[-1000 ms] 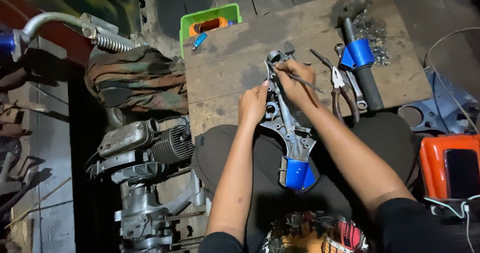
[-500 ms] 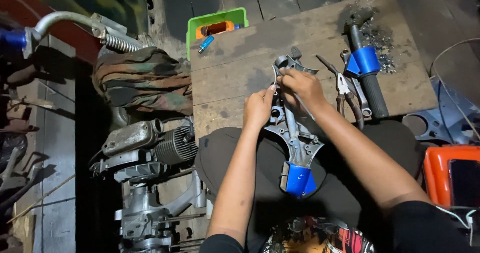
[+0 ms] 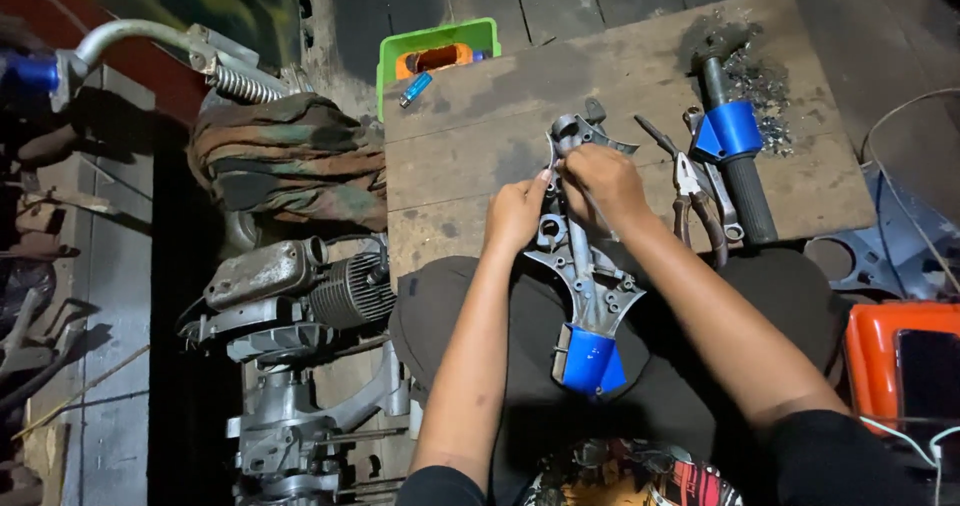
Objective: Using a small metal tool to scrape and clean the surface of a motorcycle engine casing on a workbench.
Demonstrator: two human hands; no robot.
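Single head view, looking steeply down from above the person's lap, close over both hands (image 3: 560,201) at the wooden board (image 3: 470,136); floor clutter fills the edges.

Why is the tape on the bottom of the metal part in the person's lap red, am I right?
Not quite. In the head view the tape on the bottom of the metal part is blue, not red. It does lie in the person's lap, with both hands at its top.

My fingers (image 3: 548,176) hiding the thin piece they pinch, orange case (image 3: 900,366) cut by the right edge, engine (image 3: 300,406) cropped below.
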